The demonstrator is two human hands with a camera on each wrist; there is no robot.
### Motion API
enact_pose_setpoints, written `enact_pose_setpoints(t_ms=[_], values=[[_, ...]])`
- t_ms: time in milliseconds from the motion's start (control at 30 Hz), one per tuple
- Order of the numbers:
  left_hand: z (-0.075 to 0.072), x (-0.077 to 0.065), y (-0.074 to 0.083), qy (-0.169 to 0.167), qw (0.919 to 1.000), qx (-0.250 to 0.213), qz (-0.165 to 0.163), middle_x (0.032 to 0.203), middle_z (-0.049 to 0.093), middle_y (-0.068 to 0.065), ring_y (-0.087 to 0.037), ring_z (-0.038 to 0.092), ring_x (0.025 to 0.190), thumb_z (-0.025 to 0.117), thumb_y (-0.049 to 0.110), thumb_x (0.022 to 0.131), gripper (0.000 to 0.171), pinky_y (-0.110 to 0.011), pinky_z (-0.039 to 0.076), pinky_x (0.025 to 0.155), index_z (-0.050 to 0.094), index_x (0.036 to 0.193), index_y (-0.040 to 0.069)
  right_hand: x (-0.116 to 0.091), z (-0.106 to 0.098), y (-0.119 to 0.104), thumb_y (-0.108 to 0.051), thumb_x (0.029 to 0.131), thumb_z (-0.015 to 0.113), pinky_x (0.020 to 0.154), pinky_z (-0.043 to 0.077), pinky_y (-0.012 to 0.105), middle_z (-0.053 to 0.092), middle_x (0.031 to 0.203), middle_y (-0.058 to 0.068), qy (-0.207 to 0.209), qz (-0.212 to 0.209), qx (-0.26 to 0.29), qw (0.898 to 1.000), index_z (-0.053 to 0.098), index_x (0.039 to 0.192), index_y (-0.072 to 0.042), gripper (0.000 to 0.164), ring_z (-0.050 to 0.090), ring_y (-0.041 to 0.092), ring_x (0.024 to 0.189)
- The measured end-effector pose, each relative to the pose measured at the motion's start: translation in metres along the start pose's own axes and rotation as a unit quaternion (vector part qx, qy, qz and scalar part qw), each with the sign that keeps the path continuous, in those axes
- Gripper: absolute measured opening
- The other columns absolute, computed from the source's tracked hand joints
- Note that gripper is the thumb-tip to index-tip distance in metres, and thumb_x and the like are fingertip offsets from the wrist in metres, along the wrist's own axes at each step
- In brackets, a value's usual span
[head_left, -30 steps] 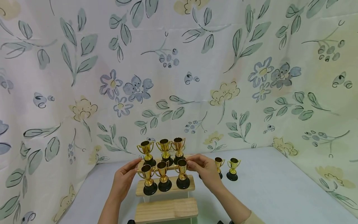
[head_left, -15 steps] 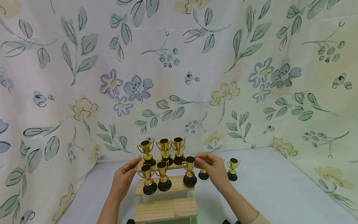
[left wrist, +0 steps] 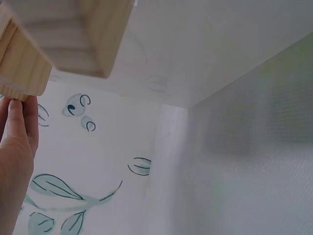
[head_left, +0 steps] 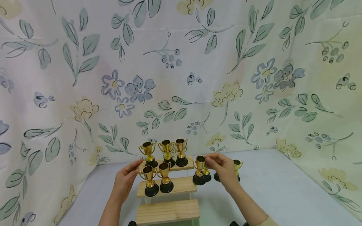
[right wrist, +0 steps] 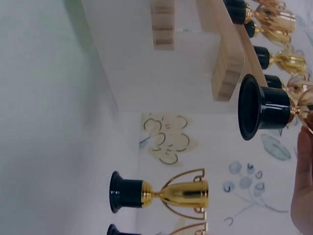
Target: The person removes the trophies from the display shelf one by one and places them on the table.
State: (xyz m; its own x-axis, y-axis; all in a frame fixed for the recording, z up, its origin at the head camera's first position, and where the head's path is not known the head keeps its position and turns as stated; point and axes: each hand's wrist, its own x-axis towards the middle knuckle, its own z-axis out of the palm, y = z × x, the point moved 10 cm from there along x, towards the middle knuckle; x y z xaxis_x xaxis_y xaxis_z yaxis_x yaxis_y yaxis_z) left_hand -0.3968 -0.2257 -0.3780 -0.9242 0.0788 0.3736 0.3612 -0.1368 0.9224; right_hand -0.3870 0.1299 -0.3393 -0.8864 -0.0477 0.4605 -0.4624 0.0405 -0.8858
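My right hand point(head_left: 224, 169) pinches a small gold trophy cup point(head_left: 200, 163) on a black base by its right-hand handle. The trophy is upright, just beyond the right end of the middle wooden step point(head_left: 181, 185); in the right wrist view the underside of its black base point(right wrist: 250, 106) shows, off any surface. With fingertips and thumb my left hand point(head_left: 125, 180) holds the left end of the top wooden step point(head_left: 186, 165); the left wrist view has the fingers point(left wrist: 17, 117) at that board's end. Two trophies point(head_left: 149, 179) stand on the middle step and three point(head_left: 167, 149) on the top one.
More trophies point(right wrist: 186, 193) stand on the white tabletop point(head_left: 282, 188) to the right, partly behind my right hand. The bottom wooden step point(head_left: 168, 211) is nearest me, on clear side supports. A floral cloth point(head_left: 181, 78) hangs behind.
My right hand has lifted the right-hand trophy off the middle step and carried it right, past the step's end. My left hand has stayed at the top step.
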Motion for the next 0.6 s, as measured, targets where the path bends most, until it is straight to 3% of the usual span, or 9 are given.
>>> enact_pose_setpoints(t_ms=[233,600], values=[[0.0,0.001,0.0,-0.002,1.0,-0.002,0.005,0.122,0.066,0.017,0.005,0.06,0.116,0.051,0.0,0.099,0.047,-0.006,0.048,0.097,0.039,0.139,-0.021,-0.001,-0.013,0.008,-0.015,0.096,0.064,0.077,0.062,0.023,0.074,0.092,-0.017,0.026,-0.002,0.008,1.0,0.065,0.11,0.011,0.029,0.074,0.004,0.084],[0.0,0.001,-0.001,0.002,1.0,-0.006,0.001,0.122,0.067,0.017,0.005,0.061,0.115,0.05,0.0,0.099,0.045,-0.007,0.049,0.096,0.041,0.139,-0.019,-0.003,-0.021,0.029,-0.016,0.094,0.066,0.076,0.062,0.022,0.074,0.089,-0.016,0.035,0.029,0.0,0.999,0.065,0.107,0.011,0.03,0.073,0.004,0.082]])
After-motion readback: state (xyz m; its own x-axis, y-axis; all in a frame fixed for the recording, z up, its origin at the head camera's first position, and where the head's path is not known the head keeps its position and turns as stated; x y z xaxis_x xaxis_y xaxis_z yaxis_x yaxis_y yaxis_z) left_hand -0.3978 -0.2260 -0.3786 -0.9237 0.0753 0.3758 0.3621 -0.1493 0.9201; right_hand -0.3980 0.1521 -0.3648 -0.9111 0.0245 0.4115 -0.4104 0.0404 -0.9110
